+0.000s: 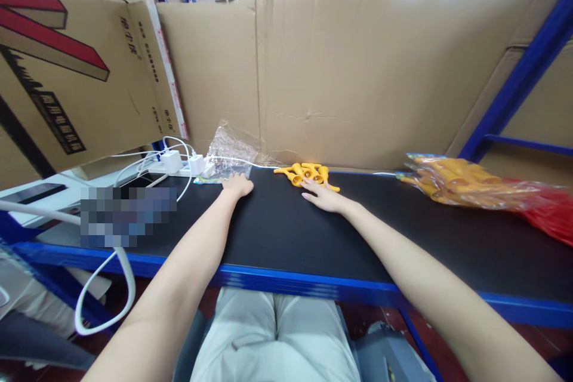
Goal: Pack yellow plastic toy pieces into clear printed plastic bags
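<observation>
My left hand [238, 184] rests on the black tabletop with its fingers curled in at the lower edge of a clear plastic bag [233, 146]. This bag stands crumpled against the cardboard, with a coloured printed strip along its bottom; the fingertips are hard to see. Over to the right, my right hand [324, 196] lies with fingers apart, touching the front of a small pile of yellow horn-shaped plastic pieces [296, 174]. Several of these pieces show round cup-like openings. None of them is lifted off the table.
A plastic bag of more yellow pieces [461, 179] lies at the right, beside red netting [548, 212]. White chargers [171, 162] and cables crowd a power strip at the left. Cardboard [358, 83] walls the back; a blue metal rail [286, 282] edges the front.
</observation>
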A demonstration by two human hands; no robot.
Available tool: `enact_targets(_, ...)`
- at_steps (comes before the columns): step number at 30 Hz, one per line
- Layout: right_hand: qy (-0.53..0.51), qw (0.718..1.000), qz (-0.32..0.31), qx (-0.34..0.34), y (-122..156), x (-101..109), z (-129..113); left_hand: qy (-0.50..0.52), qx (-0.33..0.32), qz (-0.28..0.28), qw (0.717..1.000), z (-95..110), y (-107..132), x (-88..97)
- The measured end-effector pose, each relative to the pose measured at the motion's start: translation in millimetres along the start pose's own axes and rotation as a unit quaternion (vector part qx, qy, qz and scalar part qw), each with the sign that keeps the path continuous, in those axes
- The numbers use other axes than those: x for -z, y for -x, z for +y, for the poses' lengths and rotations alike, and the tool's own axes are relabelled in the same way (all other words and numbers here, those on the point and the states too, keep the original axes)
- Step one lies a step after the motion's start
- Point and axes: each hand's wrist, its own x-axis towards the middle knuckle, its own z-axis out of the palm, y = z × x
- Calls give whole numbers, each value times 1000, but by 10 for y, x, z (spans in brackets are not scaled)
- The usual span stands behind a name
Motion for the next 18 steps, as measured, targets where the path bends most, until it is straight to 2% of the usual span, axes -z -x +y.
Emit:
enact_targets(3, -79, 996, 33, -2, -4, 10, -32, -7, -4, 2, 1000, 7, 5, 3)
enact_targets(5, -231, 967, 109, -15, -26, 61, -47, -17, -10, 9, 1000, 13, 10, 2)
enact_targets(7, -383, 896, 219, -52, -53, 170, -19, -26, -18, 15, 999, 17, 14, -1)
enact_targets(8, -422, 862, 271, -76, -61, 247, 21, -29, -24, 18, 999, 19, 16, -3)
enact_targets(11, -465, 791, 378, -128, -14, 535, 269, -35, -39, 33, 998, 25, 20, -6)
enact_targets(13, -565, 630, 489, -211, 94, 723, 514, -36, -43, 43, 997, 30, 21, -6)
enact_targets(16, -581, 548, 539, -267, 332, 900, 898, -36, -52, 55, 997, 37, 18, -11)
enact_targets(17, -586, 527, 548, -279, 410, 923, 1014, -36, -56, 58, 996, 38, 14, -14)
enact_targets(18, -590, 519, 549, -284, 480, 930, 1119, -37, -60, 61, 996, 38, 11, -17)
